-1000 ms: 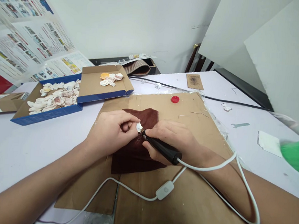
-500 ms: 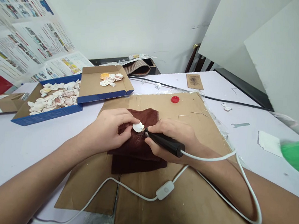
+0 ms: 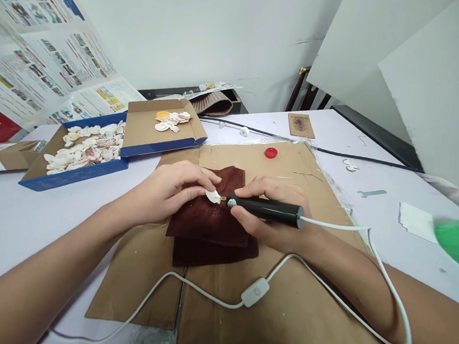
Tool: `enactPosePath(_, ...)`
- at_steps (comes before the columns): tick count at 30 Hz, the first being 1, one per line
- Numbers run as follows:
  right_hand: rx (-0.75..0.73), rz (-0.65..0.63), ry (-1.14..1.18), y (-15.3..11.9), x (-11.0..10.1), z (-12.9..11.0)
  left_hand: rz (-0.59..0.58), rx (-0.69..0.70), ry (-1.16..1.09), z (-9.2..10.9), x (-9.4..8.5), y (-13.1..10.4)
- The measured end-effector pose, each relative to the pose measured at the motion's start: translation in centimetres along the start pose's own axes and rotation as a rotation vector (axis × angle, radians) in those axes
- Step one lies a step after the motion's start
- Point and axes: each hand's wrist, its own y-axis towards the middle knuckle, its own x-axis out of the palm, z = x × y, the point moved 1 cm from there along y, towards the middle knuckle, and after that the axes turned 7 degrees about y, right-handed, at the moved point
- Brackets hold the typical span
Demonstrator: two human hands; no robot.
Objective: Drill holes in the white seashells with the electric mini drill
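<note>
Between thumb and fingers, my left hand (image 3: 180, 186) pinches a small white seashell (image 3: 213, 196) over a folded dark brown cloth (image 3: 213, 224). My right hand (image 3: 275, 218) grips a black pen-shaped electric tool (image 3: 270, 209) with a white cord. The tool's thin metal tip points left and meets the shell's right edge, as far as I can see. Pale dust speckles the cloth below the shell. An inline switch (image 3: 255, 292) on the white cord lies on the cardboard (image 3: 281, 324) in front of my hands.
At the left, a blue box (image 3: 74, 173) holds many shells, and its lid (image 3: 141, 133) bears several more. A red cap (image 3: 270, 153), thin metal rods (image 3: 309, 174), a wrench (image 3: 372, 193) and white paper (image 3: 418, 221) lie beyond and right. A black cable (image 3: 358, 156) crosses the table.
My right hand has turned the tool so its handle lies more level and points further right. My left fingers have shifted on the shell, which now sits more tilted.
</note>
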Motion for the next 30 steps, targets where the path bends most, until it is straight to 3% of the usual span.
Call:
enactPosePath(8, 0.208, 0.033, 0.211, 0.0, -0.1, -0.1, -0.024, -0.188, -0.419, -0.5, 0.6, 0.1)
enactPosePath(13, 0.329, 0.035, 0.348, 0.5, -0.3, 0.0, -0.017, -0.198, -0.645, -0.4, 1.4, 0.1)
enactPosePath(21, 0.491, 0.059, 0.510, 0.4, -0.2, 0.4, -0.021, -0.230, -0.727, -0.4, 1.9, 0.0)
enactPosePath(30, 0.527, 0.062, 0.624, 0.3, 0.0, 0.7, -0.029, -0.235, -0.659, -0.2, 1.8, 0.1)
